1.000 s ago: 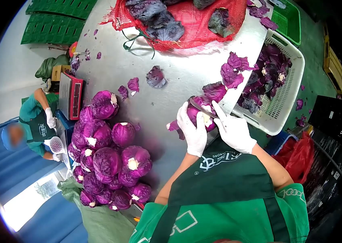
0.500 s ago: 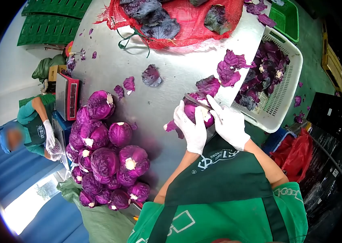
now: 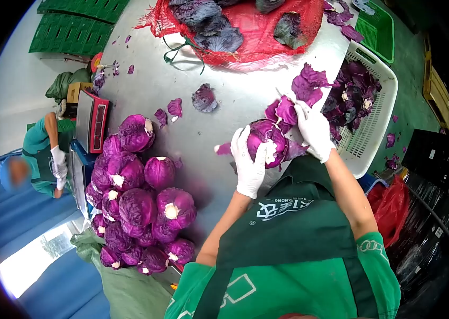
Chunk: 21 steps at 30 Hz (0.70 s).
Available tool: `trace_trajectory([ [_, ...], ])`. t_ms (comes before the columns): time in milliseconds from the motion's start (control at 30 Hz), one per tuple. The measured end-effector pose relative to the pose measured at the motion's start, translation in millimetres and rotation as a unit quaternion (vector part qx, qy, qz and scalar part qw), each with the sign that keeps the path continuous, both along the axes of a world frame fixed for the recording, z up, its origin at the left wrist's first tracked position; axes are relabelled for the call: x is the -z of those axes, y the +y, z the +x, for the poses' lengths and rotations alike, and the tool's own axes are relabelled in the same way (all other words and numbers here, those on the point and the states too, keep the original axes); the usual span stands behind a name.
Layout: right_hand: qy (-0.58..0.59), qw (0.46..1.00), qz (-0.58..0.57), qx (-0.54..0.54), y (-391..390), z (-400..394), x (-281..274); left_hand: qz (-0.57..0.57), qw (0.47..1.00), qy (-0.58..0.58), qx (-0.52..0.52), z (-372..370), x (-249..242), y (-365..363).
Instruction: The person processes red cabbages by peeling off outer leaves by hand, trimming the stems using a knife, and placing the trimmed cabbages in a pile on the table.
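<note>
My gloved left hand (image 3: 249, 167) is closed around the side of a purple cabbage (image 3: 265, 136), its pale cut stem facing toward me. At the cabbage's far right side, my gloved right hand (image 3: 316, 129) has bent fingers against a loose outer cabbage leaf (image 3: 287, 110), apparently pinching it. The knife cannot be clearly made out now. Another torn leaf (image 3: 309, 84) lies just beyond the right hand, at the table edge.
Several purple cabbages (image 3: 138, 210) are heaped on the metal table (image 3: 246, 87) at left. A red mesh bag (image 3: 259, 37) lies at the back. At right stands a white crate (image 3: 389, 101) of leaves. A co-worker (image 3: 41, 154) is beside a red scale (image 3: 98, 121).
The knife lay across the cabbage near its stem; it no longer shows there. My right hand has moved right and away from me, to the outer leaf. My left hand still holds the cabbage.
</note>
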State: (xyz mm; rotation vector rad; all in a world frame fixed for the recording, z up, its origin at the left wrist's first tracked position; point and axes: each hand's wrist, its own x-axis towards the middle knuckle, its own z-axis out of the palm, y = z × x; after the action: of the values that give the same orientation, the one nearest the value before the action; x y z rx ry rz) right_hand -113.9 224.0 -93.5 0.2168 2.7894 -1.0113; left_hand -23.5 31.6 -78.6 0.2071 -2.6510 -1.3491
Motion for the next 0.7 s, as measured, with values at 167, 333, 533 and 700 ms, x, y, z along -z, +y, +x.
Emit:
trace_trajectory([
  [167,0.155,0.983,-0.102,-0.003,12,-2,-57,-0.050,0.994,-0.008,0.093,-12,-14,-16],
  [333,0.063,0.972,-0.039,-0.221,-10,49,-69,0.069,0.995,-0.038,0.068,-19,-26,-11],
  [533,0.009,0.966,-0.089,-0.241,-9,60,-64,0.050,0.994,-0.054,0.075,-4,-22,-2],
  [700,0.035,0.963,-0.065,-0.261,-7,56,-62,0.046,0.992,-0.077,0.086,-8,-26,-4],
])
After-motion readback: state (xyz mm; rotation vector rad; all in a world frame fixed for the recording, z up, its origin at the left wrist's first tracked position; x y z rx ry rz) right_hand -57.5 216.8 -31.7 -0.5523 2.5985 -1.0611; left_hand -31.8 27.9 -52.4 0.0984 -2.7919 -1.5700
